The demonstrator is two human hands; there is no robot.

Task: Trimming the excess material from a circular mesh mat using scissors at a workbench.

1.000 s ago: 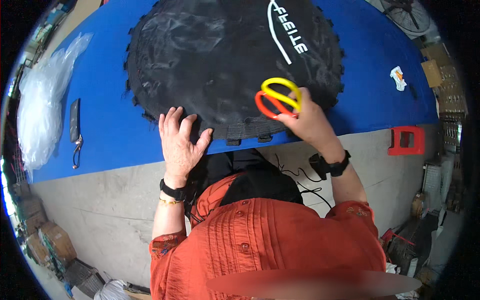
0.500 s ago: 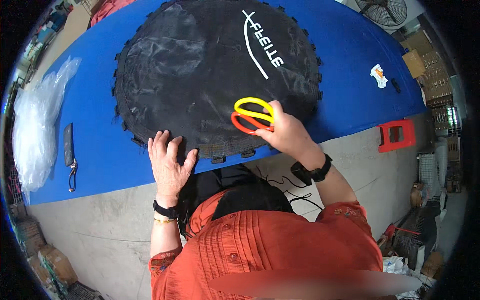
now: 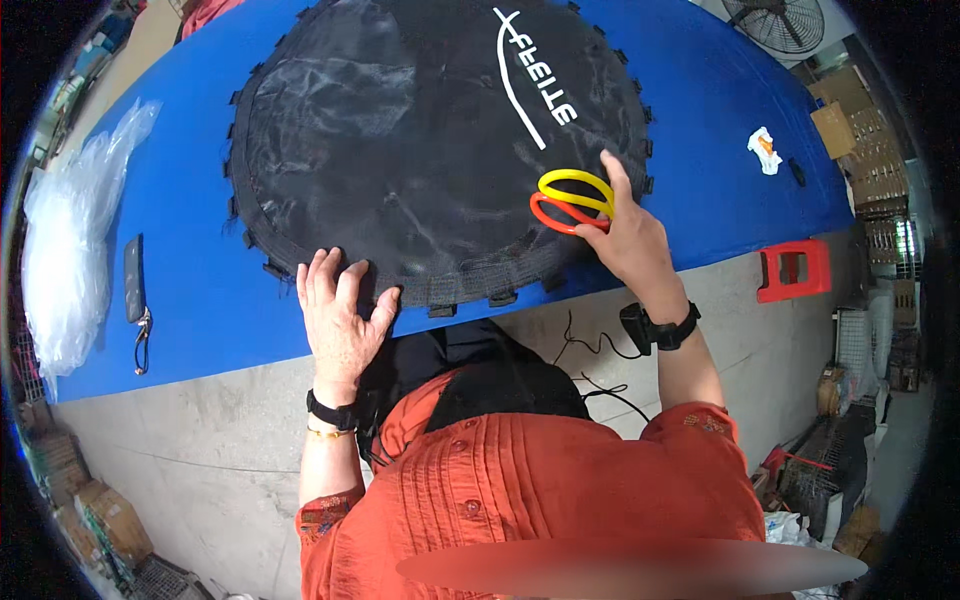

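Note:
A round black mat (image 3: 330, 170) with a stitched border, loops along its rim and white lettering lies on the blue-covered table. My left hand (image 3: 340, 320) rests on its near left edge, fingers spread, holding nothing. Over the mat's near right edge, my right hand (image 3: 636, 240) grips scissors with a yellow loop (image 3: 575, 176) and a red loop. The loops point left, away from the palm, and the blades are hidden by the hand. My right index finger stretches forward past the yellow loop.
Clear plastic film (image 3: 75, 260) and a dark pouch with a cord (image 3: 135, 285) lie at the table's left. A white crumpled scrap (image 3: 765, 152) and a small black item (image 3: 796, 172) lie at the right. A red plastic stool (image 3: 793, 270) stands beyond the table edge; a fan (image 3: 775, 20) stands behind.
My right hand has moved to the right with the scissors, and its index finger has straightened. My left hand stays on the mat's near edge.

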